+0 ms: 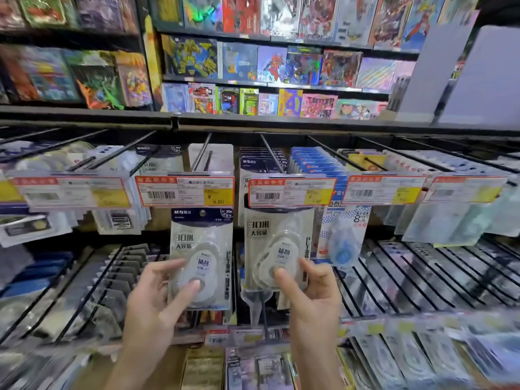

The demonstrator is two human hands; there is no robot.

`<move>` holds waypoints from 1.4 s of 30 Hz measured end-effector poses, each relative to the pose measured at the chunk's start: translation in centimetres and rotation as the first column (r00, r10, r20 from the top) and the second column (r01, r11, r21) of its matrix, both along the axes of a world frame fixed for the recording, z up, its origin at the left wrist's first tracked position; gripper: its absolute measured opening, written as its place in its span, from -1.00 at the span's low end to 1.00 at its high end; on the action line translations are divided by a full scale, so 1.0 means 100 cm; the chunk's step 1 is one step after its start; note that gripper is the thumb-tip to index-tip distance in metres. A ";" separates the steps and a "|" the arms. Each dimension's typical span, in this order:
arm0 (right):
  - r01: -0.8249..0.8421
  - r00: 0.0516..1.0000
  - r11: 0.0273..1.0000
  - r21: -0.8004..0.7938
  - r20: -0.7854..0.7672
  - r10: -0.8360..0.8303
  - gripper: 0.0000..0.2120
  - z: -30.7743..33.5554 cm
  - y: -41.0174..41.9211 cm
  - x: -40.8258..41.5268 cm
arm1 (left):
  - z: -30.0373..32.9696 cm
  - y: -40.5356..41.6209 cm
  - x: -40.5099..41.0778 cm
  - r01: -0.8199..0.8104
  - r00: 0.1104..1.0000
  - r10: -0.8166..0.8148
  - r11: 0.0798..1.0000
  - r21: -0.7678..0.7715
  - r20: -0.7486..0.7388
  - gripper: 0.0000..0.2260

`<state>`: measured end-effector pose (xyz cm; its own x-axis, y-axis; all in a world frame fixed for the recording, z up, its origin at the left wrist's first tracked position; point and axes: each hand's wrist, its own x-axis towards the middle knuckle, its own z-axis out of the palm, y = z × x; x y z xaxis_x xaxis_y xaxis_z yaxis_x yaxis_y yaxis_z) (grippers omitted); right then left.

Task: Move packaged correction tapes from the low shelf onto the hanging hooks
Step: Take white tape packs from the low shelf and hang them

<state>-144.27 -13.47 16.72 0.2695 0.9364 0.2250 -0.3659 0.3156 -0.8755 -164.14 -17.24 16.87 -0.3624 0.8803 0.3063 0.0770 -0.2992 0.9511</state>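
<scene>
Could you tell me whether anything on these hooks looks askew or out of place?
Nothing looks damaged. The left hand holds a pack below its price tag, not hung; the pack in the right hand tilts slightly, its top hidden behind another tag.

shop | price tags (184,191) on hooks (201,152) | boxed toys (270,64) shelved

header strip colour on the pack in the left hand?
Dark navy with white print, on the white blister-packed correction tape the left hand holds; head view.
</scene>
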 end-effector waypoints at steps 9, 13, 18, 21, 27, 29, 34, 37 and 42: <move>0.016 1.000 0.996 0.084 0.022 -0.018 -0.70 0.015 -0.007 -0.002 | 0.006 0.008 0.008 0.051 0.998 -0.050 0.998 0.022 -0.026 -0.68; 0.039 0.998 0.996 0.080 0.045 -0.042 -0.67 0.013 -0.015 0.004 | 0.001 0.008 0.010 0.071 0.997 -0.070 0.997 0.014 -0.024 -0.68; 0.064 0.997 0.996 0.054 0.031 -0.066 -0.63 0.005 -0.019 0.008 | 0.000 0.011 0.013 0.082 0.996 -0.083 0.997 0.013 0.014 -0.70; 0.081 0.996 0.996 0.031 0.024 -0.081 -0.66 0.003 -0.021 0.008 | 0.000 0.010 0.016 0.083 0.996 -0.084 0.996 0.019 0.017 -0.71; 0.099 0.991 0.995 0.022 0.084 -0.101 -0.73 0.006 -0.020 0.003 | -0.001 0.007 0.015 0.063 0.998 -0.064 0.997 0.042 0.027 -0.71; 0.138 0.986 0.989 0.043 0.085 -0.141 -0.66 0.003 -0.021 0.002 | 0.000 0.007 0.013 0.050 0.998 -0.051 0.998 0.047 0.029 -0.72; 0.142 0.989 0.986 0.083 0.041 -0.145 -0.64 0.007 -0.020 0.001 | 0.003 0.007 0.011 0.052 0.998 -0.053 0.997 0.063 0.018 -0.72; 0.113 0.991 0.989 0.097 0.056 -0.119 -0.76 0.019 -0.017 0.002 | 0.002 0.007 0.009 0.058 0.998 -0.057 0.997 0.052 -0.008 -0.73; 0.098 0.990 0.987 0.127 0.090 -0.110 -0.76 0.031 -0.015 0.003 | 0.004 0.006 0.010 0.070 0.998 -0.069 0.996 0.060 -0.007 -0.73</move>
<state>-144.01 -15.00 19.83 0.3352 0.8686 0.3650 -0.2417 0.4537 -0.8578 -163.10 -16.62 17.31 -0.2994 0.8830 0.3614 0.0585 -0.3611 0.9307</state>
